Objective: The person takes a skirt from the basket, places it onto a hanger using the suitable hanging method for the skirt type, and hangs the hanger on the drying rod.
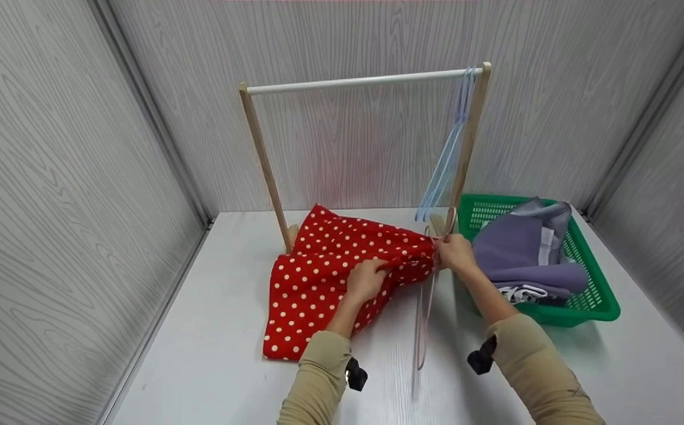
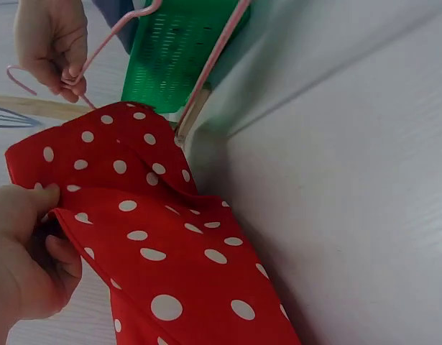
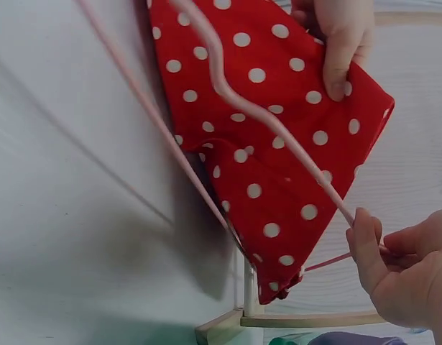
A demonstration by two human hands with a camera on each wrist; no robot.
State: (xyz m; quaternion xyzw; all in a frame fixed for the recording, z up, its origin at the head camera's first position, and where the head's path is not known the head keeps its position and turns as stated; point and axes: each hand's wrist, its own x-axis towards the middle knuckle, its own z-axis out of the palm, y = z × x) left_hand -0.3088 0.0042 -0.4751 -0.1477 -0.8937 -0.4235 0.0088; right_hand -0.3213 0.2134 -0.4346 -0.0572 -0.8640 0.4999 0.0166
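A red cloth with white polka dots spreads over the table under the rack. My left hand pinches its upper edge between thumb and fingers, as the left wrist view shows at the hand. In my right hand is a pink hanger, gripped near its neck and hanging on edge above the table. The narrow end of the cloth passes through the hanger's frame, seen from the right wrist beside the pink bar. Right fingertips close round the pink wire.
A rack with a white rail and wooden posts stands at the back. Light-blue hangers hang at its right end. To the right, a green basket holds folded purple cloth and other fabric. Walls close in on both sides.
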